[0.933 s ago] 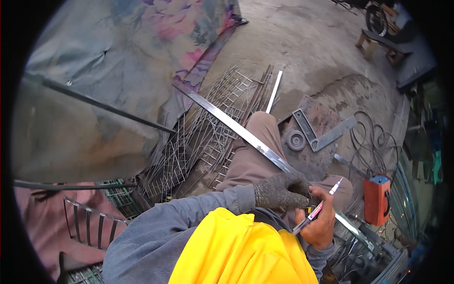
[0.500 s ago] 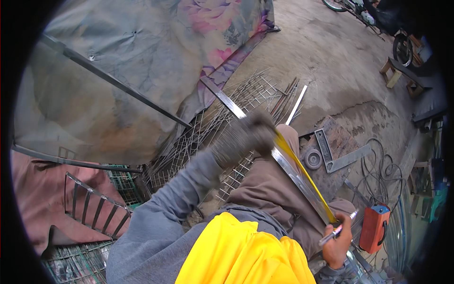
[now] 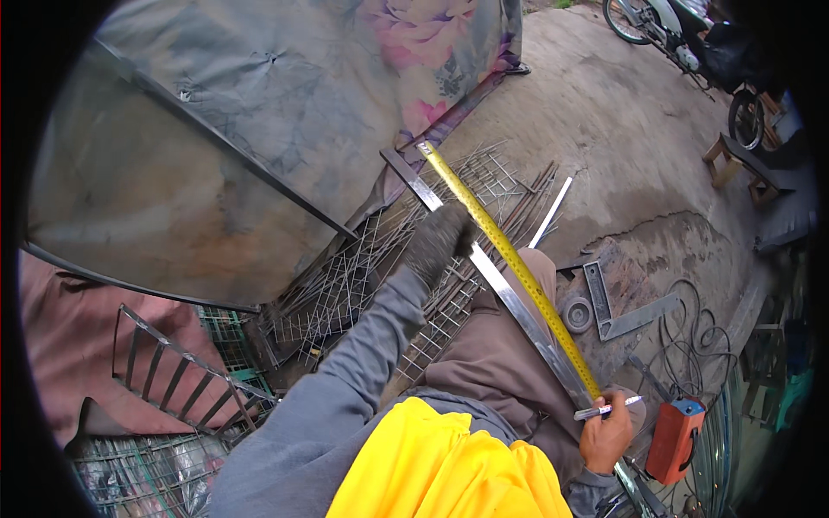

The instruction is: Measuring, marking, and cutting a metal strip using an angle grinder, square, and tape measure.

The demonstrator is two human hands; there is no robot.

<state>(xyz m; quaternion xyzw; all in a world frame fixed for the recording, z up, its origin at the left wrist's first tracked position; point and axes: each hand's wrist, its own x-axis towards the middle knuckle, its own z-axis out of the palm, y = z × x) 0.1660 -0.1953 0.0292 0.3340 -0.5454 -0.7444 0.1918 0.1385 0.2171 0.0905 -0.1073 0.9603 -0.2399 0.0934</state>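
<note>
My left hand [image 3: 439, 239], in a dark glove, is closed round a long flat metal bar [image 3: 509, 298] that slants across my right thigh. A yellow tape measure blade [image 3: 509, 255] runs out beside the bar, its hooked end standing near the bar's far end. At the near end, my bare right hand [image 3: 606, 439] grips the tape measure, whose case is hidden by the fingers. A white pen [image 3: 607, 407] also sits between those fingers, pointing sideways.
Welded wire mesh [image 3: 332, 302] and rods lie beyond my left arm. To the right are a metal square [image 3: 600, 302], a round disc [image 3: 578, 314], coiled cable [image 3: 691, 332] and an orange-red box [image 3: 674, 440]. A flowered sheet [image 3: 285, 112] hangs at upper left; a motorcycle [image 3: 673, 39] stands far right.
The tape blade has extended and swung flat-on, its end now out past my left hand. My left hand has shifted slightly back along the bar. My right hand keeps the pen.
</note>
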